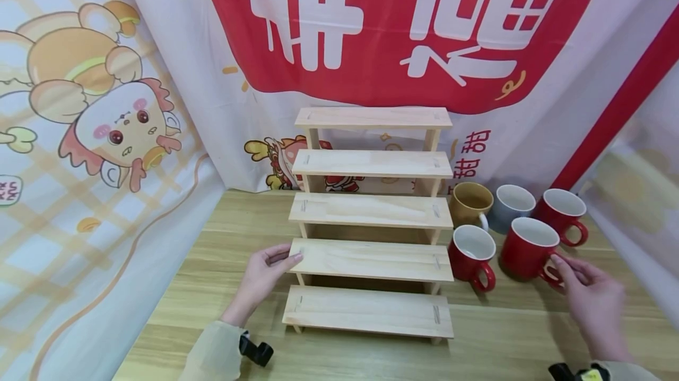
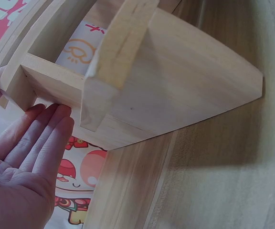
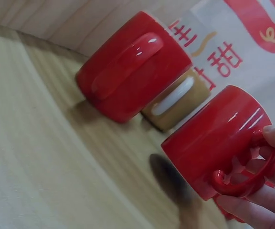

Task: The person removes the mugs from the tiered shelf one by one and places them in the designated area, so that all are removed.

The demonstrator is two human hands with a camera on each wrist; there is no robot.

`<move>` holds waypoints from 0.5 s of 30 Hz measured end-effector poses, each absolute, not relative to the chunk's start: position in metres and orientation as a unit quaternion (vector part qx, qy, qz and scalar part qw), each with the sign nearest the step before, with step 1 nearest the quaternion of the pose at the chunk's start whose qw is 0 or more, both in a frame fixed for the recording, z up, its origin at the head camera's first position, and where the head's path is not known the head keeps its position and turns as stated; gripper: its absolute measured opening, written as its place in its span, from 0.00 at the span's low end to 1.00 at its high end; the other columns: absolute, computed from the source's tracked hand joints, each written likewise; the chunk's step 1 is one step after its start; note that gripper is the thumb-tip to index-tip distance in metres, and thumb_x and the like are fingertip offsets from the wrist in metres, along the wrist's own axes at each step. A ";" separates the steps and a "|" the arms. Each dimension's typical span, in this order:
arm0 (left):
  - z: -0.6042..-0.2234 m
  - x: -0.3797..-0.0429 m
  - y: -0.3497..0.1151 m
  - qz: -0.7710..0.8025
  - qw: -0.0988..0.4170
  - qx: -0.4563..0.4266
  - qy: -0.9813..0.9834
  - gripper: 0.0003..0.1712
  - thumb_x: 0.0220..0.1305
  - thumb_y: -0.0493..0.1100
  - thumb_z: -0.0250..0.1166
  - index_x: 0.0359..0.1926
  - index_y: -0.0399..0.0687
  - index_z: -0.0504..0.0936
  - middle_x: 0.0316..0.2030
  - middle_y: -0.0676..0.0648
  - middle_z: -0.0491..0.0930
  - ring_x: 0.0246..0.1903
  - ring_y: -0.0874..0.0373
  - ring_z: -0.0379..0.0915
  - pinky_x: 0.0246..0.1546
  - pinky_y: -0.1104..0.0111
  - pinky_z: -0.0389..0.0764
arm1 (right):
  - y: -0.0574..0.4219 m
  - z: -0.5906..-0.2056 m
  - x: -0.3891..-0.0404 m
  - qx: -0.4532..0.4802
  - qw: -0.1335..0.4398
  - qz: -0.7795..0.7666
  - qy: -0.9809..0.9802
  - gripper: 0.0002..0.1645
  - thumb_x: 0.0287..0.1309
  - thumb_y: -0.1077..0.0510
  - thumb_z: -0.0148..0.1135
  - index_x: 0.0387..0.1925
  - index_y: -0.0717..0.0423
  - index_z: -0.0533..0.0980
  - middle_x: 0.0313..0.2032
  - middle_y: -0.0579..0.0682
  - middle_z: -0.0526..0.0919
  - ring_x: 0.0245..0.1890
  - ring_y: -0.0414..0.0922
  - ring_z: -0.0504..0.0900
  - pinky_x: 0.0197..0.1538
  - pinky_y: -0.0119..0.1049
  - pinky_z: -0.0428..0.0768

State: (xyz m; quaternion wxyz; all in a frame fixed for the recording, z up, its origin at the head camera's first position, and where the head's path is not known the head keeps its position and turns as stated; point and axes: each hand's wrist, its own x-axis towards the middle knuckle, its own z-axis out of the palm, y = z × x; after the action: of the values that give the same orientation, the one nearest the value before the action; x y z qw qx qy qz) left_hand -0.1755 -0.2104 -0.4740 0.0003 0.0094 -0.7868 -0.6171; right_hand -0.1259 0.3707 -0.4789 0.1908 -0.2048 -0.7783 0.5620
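A five-step wooden shelf (image 1: 371,258) stands in the middle of the table. My left hand (image 1: 265,272) pinches the left end of its second step from the bottom, thumb on top; in the left wrist view the fingers (image 2: 49,138) lie under the board. My right hand (image 1: 594,295) grips a red mug (image 1: 522,251) by its handle. That mug (image 3: 214,138) is tilted in the right wrist view, its shadow apart beneath it. Just left of it stands another red mug (image 1: 469,257), close beside the shelf.
Behind the two front mugs stand a tan mug (image 1: 467,216) with a white handle, a blue-grey mug (image 1: 509,213) and a third red mug (image 1: 551,216). Printed cloth (image 1: 180,45) hangs around the back and sides of the wood-grain table (image 1: 212,286).
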 end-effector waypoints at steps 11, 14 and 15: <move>-0.474 -0.176 -0.211 -0.618 0.000 0.013 -0.786 0.32 0.60 0.51 0.77 0.58 0.34 0.81 0.53 0.37 0.83 0.54 0.45 0.80 0.52 0.66 0.82 | 0.363 -0.495 -0.128 -0.232 0.194 0.568 -0.766 0.13 0.63 0.48 0.72 0.44 0.51 0.87 0.28 0.25 0.84 0.31 0.23 0.83 0.29 0.20 0.80; -0.474 -0.175 -0.212 -0.615 0.000 0.014 -0.788 0.32 0.60 0.51 0.76 0.58 0.34 0.81 0.53 0.37 0.83 0.53 0.46 0.80 0.52 0.66 0.82 | 0.362 -0.501 -0.124 -0.217 0.185 0.574 -0.768 0.11 0.64 0.50 0.71 0.43 0.52 0.86 0.28 0.28 0.86 0.30 0.27 0.85 0.30 0.22 0.82; -0.474 -0.175 -0.212 -0.615 0.000 0.016 -0.788 0.33 0.60 0.52 0.77 0.58 0.34 0.81 0.53 0.38 0.83 0.54 0.46 0.80 0.52 0.66 0.82 | 0.362 -0.503 -0.123 -0.212 0.180 0.576 -0.769 0.11 0.65 0.50 0.71 0.43 0.52 0.86 0.29 0.28 0.86 0.30 0.28 0.85 0.30 0.23 0.83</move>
State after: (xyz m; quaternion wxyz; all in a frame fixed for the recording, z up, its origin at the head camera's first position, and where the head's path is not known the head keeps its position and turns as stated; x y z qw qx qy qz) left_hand -0.1753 -0.2121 -0.4742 -0.0003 0.0158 -0.7882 -0.6152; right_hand -0.1228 0.3616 -0.5029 0.1798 -0.2117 -0.7688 0.5760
